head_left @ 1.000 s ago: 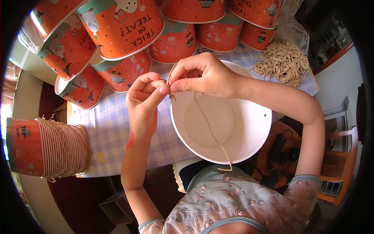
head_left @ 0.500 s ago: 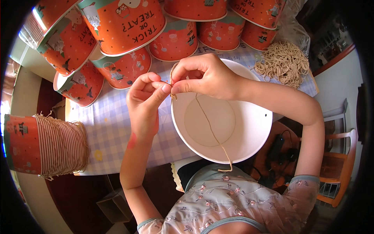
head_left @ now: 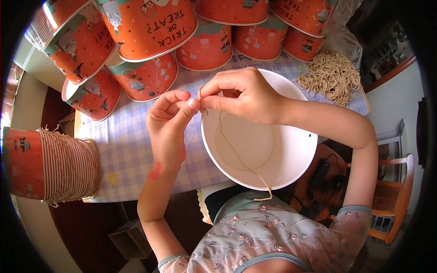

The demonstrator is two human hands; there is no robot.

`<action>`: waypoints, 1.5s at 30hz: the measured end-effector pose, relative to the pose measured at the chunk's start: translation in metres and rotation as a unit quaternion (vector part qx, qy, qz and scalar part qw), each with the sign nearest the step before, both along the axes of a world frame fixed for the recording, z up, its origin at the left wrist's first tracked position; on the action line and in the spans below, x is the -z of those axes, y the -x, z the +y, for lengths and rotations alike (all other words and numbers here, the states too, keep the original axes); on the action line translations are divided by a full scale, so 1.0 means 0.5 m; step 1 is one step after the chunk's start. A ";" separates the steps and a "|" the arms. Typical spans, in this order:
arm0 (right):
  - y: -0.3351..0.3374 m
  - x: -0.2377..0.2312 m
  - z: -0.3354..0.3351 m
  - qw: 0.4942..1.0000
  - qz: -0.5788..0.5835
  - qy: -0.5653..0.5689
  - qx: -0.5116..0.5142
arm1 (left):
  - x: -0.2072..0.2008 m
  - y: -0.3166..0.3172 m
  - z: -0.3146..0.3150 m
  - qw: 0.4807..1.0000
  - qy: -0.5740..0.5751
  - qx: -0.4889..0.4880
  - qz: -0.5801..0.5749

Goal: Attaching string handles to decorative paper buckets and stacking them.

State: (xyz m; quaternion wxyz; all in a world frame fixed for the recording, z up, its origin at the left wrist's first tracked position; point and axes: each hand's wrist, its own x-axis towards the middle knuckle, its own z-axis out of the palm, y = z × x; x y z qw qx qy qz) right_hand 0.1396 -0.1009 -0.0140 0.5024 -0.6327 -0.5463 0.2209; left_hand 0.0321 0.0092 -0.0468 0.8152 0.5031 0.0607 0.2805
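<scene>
Head view. Work apparently partway: twine (head_left: 240, 160) gathered at 10-o'clock rim of bucket (head_left: 291, 150), whether tied unclear; hole (head_left: 310, 135) at 3 o'clock seemingly unthreaded. Left hand (head_left: 169, 125) and right hand (head_left: 246, 98) pinch twine between thumb and fingers. Bucket central, mouth toward viewer, inside plain white; twine thin, tan, slack, free end over 6-o'clock rim.

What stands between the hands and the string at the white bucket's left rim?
Nothing visible. The left hand and right hand already meet at the string there, fingers pinched. Its loose end crosses the white bucket to the near rim, blocking neither hand.
</scene>
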 end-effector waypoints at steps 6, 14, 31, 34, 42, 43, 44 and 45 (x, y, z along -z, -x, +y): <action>0.001 -0.006 -0.001 0.990 -0.121 -0.067 0.020 | -0.007 0.008 0.003 1.000 -0.022 -0.014 0.012; -0.006 0.021 0.005 0.929 -0.310 -0.197 0.054 | -0.001 0.017 -0.001 0.999 0.000 0.033 0.001; -0.007 0.005 -0.009 0.997 0.066 -0.042 0.020 | 0.014 -0.016 0.008 0.978 -0.197 0.005 0.061; -0.010 0.004 -0.010 0.995 0.093 -0.035 0.015 | 0.012 -0.021 0.009 0.977 -0.208 0.002 0.050; -0.010 -0.003 -0.012 0.992 0.123 -0.034 0.010 | 0.004 -0.025 0.002 0.978 -0.207 0.011 0.010; -0.011 -0.002 -0.012 0.992 0.125 -0.032 0.009 | 0.006 -0.027 0.001 0.978 -0.206 0.013 0.010; -0.012 -0.001 -0.013 0.992 0.126 -0.030 0.008 | 0.007 -0.028 0.000 0.978 -0.207 0.014 0.006; -0.013 0.000 -0.013 0.991 0.127 -0.030 0.009 | 0.007 -0.028 -0.001 0.978 -0.210 0.014 0.002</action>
